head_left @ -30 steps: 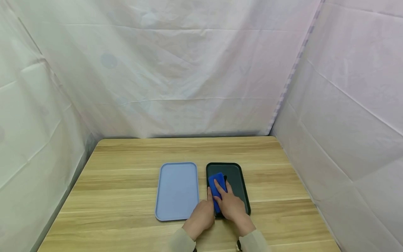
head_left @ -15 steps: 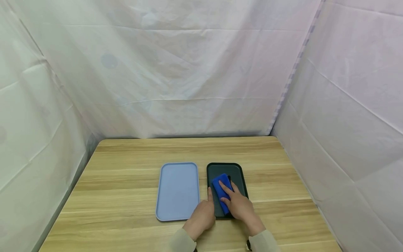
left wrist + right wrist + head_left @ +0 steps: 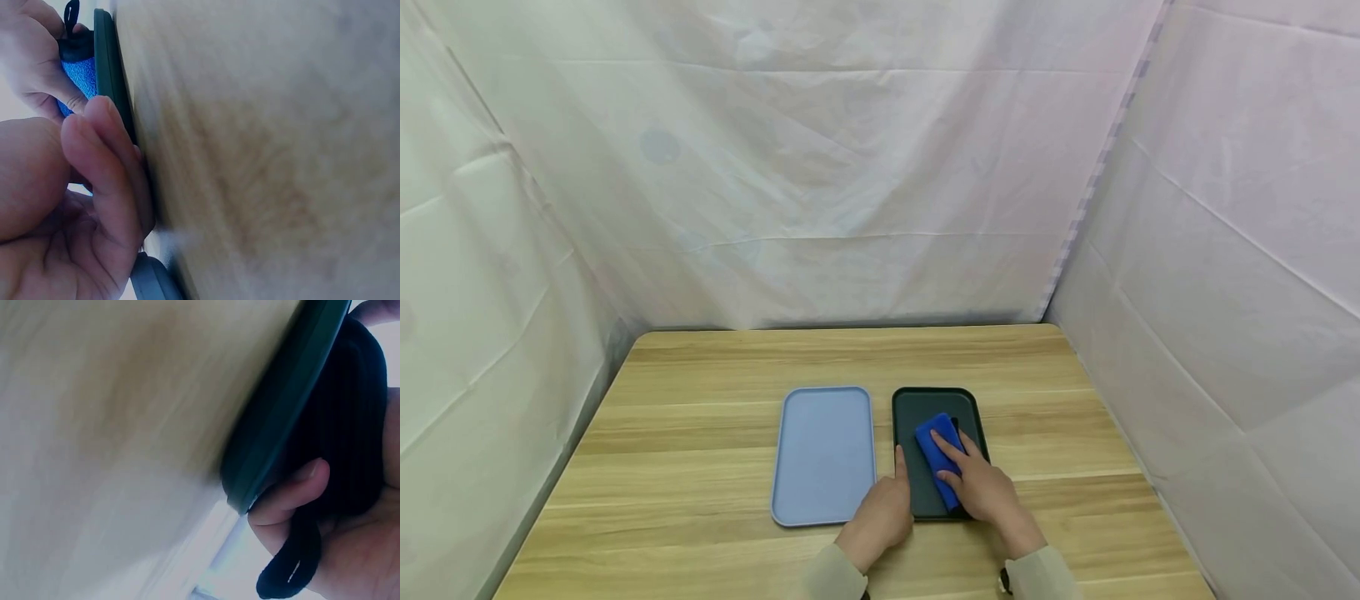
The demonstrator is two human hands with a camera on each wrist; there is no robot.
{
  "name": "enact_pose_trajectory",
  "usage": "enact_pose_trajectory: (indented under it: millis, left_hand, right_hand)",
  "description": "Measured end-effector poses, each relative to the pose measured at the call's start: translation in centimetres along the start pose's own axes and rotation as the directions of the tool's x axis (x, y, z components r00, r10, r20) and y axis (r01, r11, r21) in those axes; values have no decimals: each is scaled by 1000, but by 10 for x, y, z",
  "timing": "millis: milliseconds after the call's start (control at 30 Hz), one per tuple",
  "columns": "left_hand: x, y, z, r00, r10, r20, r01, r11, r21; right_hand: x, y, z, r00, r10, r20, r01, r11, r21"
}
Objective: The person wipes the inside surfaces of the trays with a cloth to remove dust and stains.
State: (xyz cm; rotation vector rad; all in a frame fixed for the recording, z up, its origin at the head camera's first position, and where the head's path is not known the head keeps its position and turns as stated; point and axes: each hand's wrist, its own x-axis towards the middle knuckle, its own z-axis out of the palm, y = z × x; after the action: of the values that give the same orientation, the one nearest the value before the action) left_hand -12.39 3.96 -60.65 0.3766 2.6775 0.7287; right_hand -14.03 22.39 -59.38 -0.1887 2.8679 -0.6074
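Note:
A dark green tray (image 3: 917, 408) lies on the table, and on it rests a blue sponge (image 3: 934, 450) with black sides. My right hand (image 3: 988, 492) holds the sponge from above, fingers spread over its top and side. The right wrist view shows a fingertip against the black side (image 3: 350, 425) and a black loop (image 3: 290, 575) hanging from it. At the tray's near left corner is my left hand (image 3: 883, 508), its index finger stretched along the left rim and the other fingers curled. In the left wrist view those fingers (image 3: 106, 169) hide part of the tray edge (image 3: 112, 75).
A light blue tray (image 3: 823, 458) lies just left of the dark one, near the left hand. Both stand on a wood-grain table (image 3: 700, 433). White cloth walls (image 3: 850, 167) enclose it at the back and both sides.
My right hand has slid the sponge to the right across the dark green tray, and the sponge has turned slightly. The left hand stays at the tray's left rim.

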Motion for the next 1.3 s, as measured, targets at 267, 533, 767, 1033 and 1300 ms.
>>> enact_pose_trajectory:
  millis: [267,533,767,1033,1300]
  left_hand:
    - [0,0,0,1000,-2,-2,2,1000,-6]
    - [1,1,0,1000,-9,11,9,1000,-3]
    - [-1,2,1,1000,-18,16,18,1000,13]
    - [-2,5,-2,1000,-16,1,16,1000,22]
    - [-3,5,-2,1000,-11,-3,11,999,37]
  right_hand:
    - [0,5,-4,1000,11,12,-11,1000,-3]
    - [1,9,-5,1000,18,17,-18,1000,-4]
    - [2,9,-5,999,29,12,-29,1000,-1]
    - [2,7,-5,999,28,-19,-28,1000,-3]
    - [0,15,-2,998,15,-60,-10,997,73]
